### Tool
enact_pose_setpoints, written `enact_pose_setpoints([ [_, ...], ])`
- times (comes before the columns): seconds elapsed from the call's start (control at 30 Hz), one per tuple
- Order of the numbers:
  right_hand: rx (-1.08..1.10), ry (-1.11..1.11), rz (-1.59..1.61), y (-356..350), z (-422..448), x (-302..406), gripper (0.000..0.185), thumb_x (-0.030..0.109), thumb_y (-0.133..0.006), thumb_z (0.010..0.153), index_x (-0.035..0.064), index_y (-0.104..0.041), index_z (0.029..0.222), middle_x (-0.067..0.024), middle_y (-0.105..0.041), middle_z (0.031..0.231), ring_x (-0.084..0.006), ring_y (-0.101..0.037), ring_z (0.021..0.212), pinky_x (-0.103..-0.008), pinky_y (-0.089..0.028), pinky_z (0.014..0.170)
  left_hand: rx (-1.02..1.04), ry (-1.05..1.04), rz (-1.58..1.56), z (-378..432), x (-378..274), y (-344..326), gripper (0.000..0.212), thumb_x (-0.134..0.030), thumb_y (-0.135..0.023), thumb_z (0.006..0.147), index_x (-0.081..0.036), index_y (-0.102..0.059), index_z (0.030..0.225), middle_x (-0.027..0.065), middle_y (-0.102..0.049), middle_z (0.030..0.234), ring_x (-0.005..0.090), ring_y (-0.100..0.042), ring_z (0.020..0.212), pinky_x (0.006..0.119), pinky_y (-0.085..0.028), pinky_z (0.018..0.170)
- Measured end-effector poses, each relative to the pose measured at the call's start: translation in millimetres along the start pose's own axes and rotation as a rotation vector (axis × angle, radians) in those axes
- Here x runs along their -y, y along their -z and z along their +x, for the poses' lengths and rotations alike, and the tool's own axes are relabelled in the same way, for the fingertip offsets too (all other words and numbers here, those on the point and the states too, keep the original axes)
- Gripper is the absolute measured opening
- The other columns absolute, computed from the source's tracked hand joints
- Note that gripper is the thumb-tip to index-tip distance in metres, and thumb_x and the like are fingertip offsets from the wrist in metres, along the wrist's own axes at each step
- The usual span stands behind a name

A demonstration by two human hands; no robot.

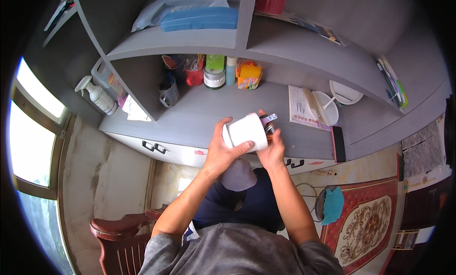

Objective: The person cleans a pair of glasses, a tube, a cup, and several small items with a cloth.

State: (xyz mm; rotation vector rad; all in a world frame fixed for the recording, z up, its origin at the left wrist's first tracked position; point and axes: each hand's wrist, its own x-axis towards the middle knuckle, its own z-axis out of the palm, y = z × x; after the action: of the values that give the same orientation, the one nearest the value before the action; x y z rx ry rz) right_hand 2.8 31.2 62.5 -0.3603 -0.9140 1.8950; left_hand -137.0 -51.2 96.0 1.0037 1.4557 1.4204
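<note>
Above the front edge of the grey desk (206,114), my left hand (222,146) grips a white cylindrical container (245,132). The container lies tilted on its side, its mouth facing right. At that mouth, my right hand (273,146) is cupped around several small items (269,123), some with shiny or printed surfaces. Part of them is hidden by the rim and my fingers, so their exact kind cannot be told. A notebook (297,107) with writing lies to the right, under a white dish-like lid (326,107).
Along the back stand a grey mug (168,93), a red cup (194,73), a green-and-white jar (214,77) and an orange box (249,77). A phone (338,145) sits at the right front edge. Shelf boards (178,48) overhang the desk. A spray bottle (98,96) stands left; a wooden chair (121,228) is below.
</note>
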Motion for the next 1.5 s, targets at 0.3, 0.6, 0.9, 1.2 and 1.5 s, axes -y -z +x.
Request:
enact_pose_setpoints([
  [0.3,-0.303,-0.092,0.429,42.9,66.6,-9.0,0.056,0.047,-0.040,0.093,0.0008,-0.057,0.118,-0.0186,-0.059,0.121,-0.0334,-0.055,0.115,-0.0469,-0.041,0.102,0.040,-0.190,0.941,48.5,-63.1,-26.5,0.090,-0.044,-0.079,0.066,-0.011,-0.038,0.139,0.0255,-0.051,0.115,0.0426,-0.063,0.090,0.046,-0.052,0.080],
  [0.6,-0.577,0.067,0.560,67.6,101.4,-17.6,0.049,0.049,-0.039,0.093,0.0050,-0.059,0.103,-0.0118,-0.064,0.095,-0.0295,-0.061,0.090,-0.0448,-0.050,0.083,-0.046,-0.113,0.478,77.7,-20.0,-2.9,0.079,-0.032,-0.080,0.069,-0.001,-0.043,0.132,0.0219,-0.057,0.117,0.0258,-0.060,0.103,0.034,-0.048,0.088],
  [0.9,-0.522,0.032,0.407,103.3,120.0,0.8,0.045,0.047,-0.051,0.090,0.0039,-0.060,0.087,-0.0122,-0.063,0.081,-0.0269,-0.061,0.074,-0.0398,-0.054,0.067,0.013,0.114,-0.528,55.9,38.8,43.9,0.069,-0.037,-0.069,0.084,-0.001,-0.040,0.135,0.0131,-0.059,0.116,0.0228,-0.061,0.102,0.036,-0.052,0.087],
  [1.2,-0.780,-0.053,0.086,143.5,150.7,22.8,0.037,0.045,-0.063,0.085,0.0090,-0.057,0.082,-0.0100,-0.059,0.072,-0.0262,-0.059,0.062,-0.0411,-0.052,0.057,0.148,0.308,-1.105,14.4,88.6,34.6,0.078,-0.054,-0.070,0.077,-0.004,-0.046,0.132,0.0139,-0.059,0.121,0.0291,-0.059,0.110,0.046,-0.050,0.095],
  [1.5,-0.935,0.215,-0.567,121.9,165.9,8.2,0.051,0.030,-0.076,0.077,-0.0085,-0.058,0.106,-0.0159,-0.064,0.099,-0.0240,-0.062,0.084,-0.0346,-0.052,0.076,0.331,0.241,-1.399,1.4,89.0,23.2,0.061,-0.035,-0.061,0.085,-0.006,-0.043,0.137,0.0095,-0.049,0.137,0.0275,-0.055,0.118,0.045,-0.049,0.098],
])
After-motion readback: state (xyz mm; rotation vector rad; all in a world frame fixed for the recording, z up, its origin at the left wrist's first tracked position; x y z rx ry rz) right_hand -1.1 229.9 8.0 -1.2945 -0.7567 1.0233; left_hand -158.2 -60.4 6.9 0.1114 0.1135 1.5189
